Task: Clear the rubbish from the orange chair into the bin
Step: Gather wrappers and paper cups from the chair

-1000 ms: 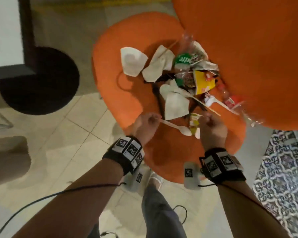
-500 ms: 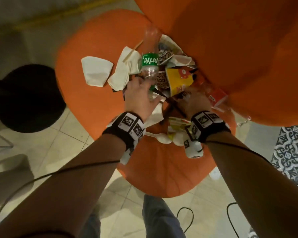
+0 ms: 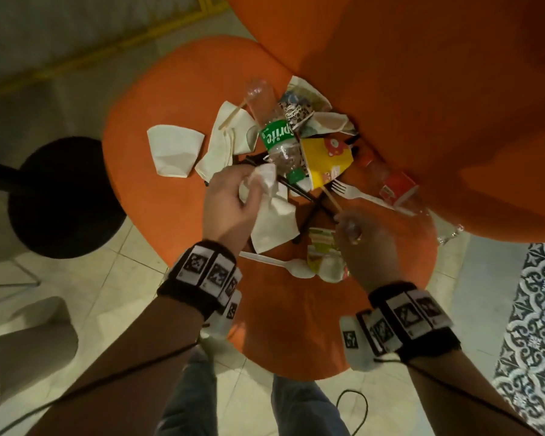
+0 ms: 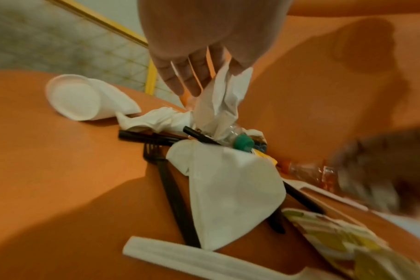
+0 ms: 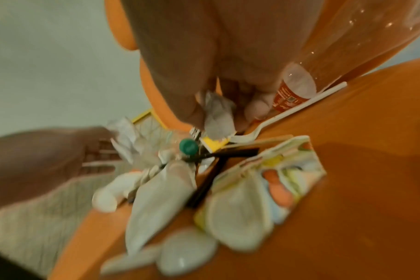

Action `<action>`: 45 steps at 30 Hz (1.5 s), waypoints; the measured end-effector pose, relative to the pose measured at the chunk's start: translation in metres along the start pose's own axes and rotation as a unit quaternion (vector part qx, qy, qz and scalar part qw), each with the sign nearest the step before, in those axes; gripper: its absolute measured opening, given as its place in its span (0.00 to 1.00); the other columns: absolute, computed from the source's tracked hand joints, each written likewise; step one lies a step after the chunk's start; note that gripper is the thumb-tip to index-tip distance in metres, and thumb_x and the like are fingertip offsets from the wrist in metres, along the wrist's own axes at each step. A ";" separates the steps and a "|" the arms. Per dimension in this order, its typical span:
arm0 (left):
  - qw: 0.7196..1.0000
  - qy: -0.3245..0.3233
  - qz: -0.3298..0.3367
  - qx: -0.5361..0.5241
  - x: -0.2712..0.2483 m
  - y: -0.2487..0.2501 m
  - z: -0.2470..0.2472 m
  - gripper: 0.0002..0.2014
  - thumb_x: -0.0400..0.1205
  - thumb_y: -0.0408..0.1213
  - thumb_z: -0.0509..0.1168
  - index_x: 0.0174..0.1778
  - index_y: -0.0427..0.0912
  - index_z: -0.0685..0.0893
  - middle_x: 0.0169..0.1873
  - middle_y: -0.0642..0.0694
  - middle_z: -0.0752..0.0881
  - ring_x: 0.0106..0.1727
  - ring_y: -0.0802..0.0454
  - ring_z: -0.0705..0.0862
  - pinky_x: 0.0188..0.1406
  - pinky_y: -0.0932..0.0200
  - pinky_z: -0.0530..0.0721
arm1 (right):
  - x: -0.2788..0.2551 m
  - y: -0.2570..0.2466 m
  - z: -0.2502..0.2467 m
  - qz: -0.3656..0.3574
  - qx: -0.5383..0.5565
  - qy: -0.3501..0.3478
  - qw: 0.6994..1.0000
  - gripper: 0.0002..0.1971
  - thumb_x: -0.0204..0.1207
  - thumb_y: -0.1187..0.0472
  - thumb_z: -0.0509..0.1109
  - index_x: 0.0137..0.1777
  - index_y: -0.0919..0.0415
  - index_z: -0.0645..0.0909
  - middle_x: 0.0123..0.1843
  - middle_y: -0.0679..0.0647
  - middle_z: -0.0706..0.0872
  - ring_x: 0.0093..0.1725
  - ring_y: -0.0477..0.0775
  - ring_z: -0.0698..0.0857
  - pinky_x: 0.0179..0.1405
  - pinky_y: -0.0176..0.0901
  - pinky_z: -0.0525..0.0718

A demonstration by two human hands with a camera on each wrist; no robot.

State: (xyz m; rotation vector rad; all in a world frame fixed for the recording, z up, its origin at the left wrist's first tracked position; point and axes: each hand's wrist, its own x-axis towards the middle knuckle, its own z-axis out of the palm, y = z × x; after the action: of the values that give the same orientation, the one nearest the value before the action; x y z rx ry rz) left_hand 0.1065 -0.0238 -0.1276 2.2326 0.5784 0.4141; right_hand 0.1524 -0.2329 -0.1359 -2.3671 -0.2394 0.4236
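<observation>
The orange chair's seat (image 3: 170, 199) carries a heap of rubbish: a Sprite bottle (image 3: 277, 136), a yellow packet (image 3: 324, 158), flattened white paper cups (image 3: 175, 151), a white fork (image 3: 353, 193), a white spoon (image 3: 283, 264), black cutlery (image 3: 309, 215), a red-label bottle (image 3: 397, 187) and a patterned cup (image 3: 323, 256). My left hand (image 3: 255, 184) (image 4: 204, 83) hovers over the heap's middle and pinches a crumpled white paper (image 3: 266, 177) (image 4: 218, 108). Just above the patterned cup, my right hand (image 3: 348, 225) (image 5: 218, 113) is curled round a small crumpled scrap (image 5: 216, 117).
The chair's orange backrest (image 3: 422, 89) rises right behind the heap. A black round base (image 3: 63, 196) stands on the tiled floor to the left, and a grey container (image 3: 29, 338) sits at the lower left. A patterned rug (image 3: 535, 309) lies to the right.
Both hands have drawn back from deep in the heap toward the seat's front. The left now lifts the crumpled white paper, and the right comes away holding a small scrap.
</observation>
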 end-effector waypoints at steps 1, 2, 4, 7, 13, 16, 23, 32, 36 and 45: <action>0.999 0.019 -0.035 -0.031 -0.002 -0.002 -0.005 0.10 0.83 0.39 0.60 0.54 0.39 0.83 0.44 0.46 0.84 0.46 0.53 0.79 0.45 0.60 0.74 | -0.008 0.001 0.005 0.006 -0.043 -0.063 0.997 0.10 0.78 0.63 0.65 0.58 0.54 0.82 0.54 0.53 0.82 0.44 0.48 0.82 0.38 0.32 0.77; 0.995 0.038 -0.065 -0.061 -0.003 -0.003 -0.009 0.10 0.85 0.39 0.58 0.55 0.38 0.81 0.42 0.47 0.84 0.43 0.57 0.79 0.42 0.61 0.75 | -0.013 0.003 0.011 0.009 -0.091 -0.109 0.990 0.13 0.79 0.61 0.64 0.62 0.56 0.81 0.60 0.55 0.80 0.52 0.52 0.83 0.45 0.36 0.81; 0.983 0.085 -0.117 -0.113 0.001 -0.012 -0.019 0.12 0.86 0.37 0.56 0.57 0.34 0.78 0.43 0.47 0.83 0.42 0.61 0.78 0.42 0.69 0.76 | -0.020 0.002 0.021 -0.001 -0.171 -0.144 0.975 0.17 0.80 0.56 0.64 0.68 0.57 0.78 0.69 0.57 0.75 0.65 0.59 0.78 0.59 0.48 0.81; 0.960 0.147 -0.195 -0.135 0.020 -0.029 -0.032 0.15 0.88 0.36 0.52 0.58 0.29 0.78 0.46 0.36 0.82 0.46 0.49 0.79 0.40 0.72 0.73 | -0.022 -0.007 0.027 0.011 -0.231 -0.179 0.956 0.33 0.72 0.40 0.70 0.75 0.49 0.69 0.72 0.54 0.69 0.71 0.59 0.71 0.68 0.55 0.76; 0.964 0.058 -0.258 -0.043 0.061 -0.057 -0.049 0.26 0.85 0.53 0.55 0.59 0.31 0.80 0.49 0.38 0.85 0.52 0.43 0.82 0.45 0.62 0.72 | -0.018 -0.013 0.025 0.011 -0.313 -0.231 0.921 0.52 0.59 0.45 0.82 0.81 0.47 0.56 0.75 0.54 0.62 0.74 0.58 0.64 0.71 0.54 0.68; 0.984 -0.038 -0.171 0.022 0.073 -0.059 -0.038 0.24 0.84 0.52 0.59 0.51 0.30 0.82 0.38 0.40 0.81 0.43 0.43 0.79 0.40 0.60 0.68 | -0.018 -0.014 0.029 0.051 -0.260 -0.210 0.941 0.50 0.60 0.52 0.83 0.80 0.49 0.59 0.75 0.56 0.62 0.73 0.60 0.67 0.70 0.54 0.72; 0.972 -0.122 -0.145 0.139 0.093 -0.063 -0.008 0.24 0.85 0.49 0.55 0.60 0.30 0.82 0.61 0.28 0.78 0.64 0.33 0.75 0.67 0.49 0.68 | -0.020 -0.018 0.031 0.034 -0.227 -0.157 0.961 0.31 0.70 0.58 0.74 0.74 0.53 0.72 0.68 0.57 0.71 0.65 0.60 0.76 0.63 0.48 0.79; 0.967 -0.167 -0.129 0.140 0.078 -0.062 0.000 0.20 0.73 0.57 0.69 0.45 0.42 0.82 0.59 0.38 0.76 0.63 0.38 0.73 0.66 0.47 0.73 | -0.006 -0.082 0.058 -0.104 -0.104 0.098 0.984 0.24 0.67 0.63 0.78 0.65 0.61 0.81 0.55 0.64 0.79 0.52 0.64 0.80 0.47 0.49 0.84; 0.967 -0.172 -0.139 0.127 0.077 -0.060 0.000 0.19 0.74 0.56 0.69 0.46 0.42 0.81 0.59 0.38 0.73 0.60 0.39 0.75 0.64 0.47 0.75 | 0.013 -0.093 0.081 -0.027 -0.218 -0.128 0.967 0.41 0.68 0.46 0.76 0.78 0.54 0.64 0.70 0.57 0.67 0.70 0.60 0.67 0.71 0.51 0.66; 0.975 -0.127 -0.169 0.067 0.065 -0.072 -0.005 0.18 0.76 0.53 0.69 0.42 0.40 0.80 0.51 0.36 0.78 0.50 0.38 0.80 0.56 0.47 0.80 | 0.007 -0.080 0.102 -0.042 -0.348 -0.116 0.929 0.48 0.64 0.36 0.73 0.81 0.51 0.56 0.78 0.58 0.58 0.80 0.66 0.53 0.77 0.73 0.39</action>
State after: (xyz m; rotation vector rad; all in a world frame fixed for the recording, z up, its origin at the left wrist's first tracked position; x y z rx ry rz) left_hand 0.1394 0.0564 -0.1711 2.2107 0.8488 -0.0853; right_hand 0.1173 -0.1085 -0.1540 -2.9755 -0.6979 0.6621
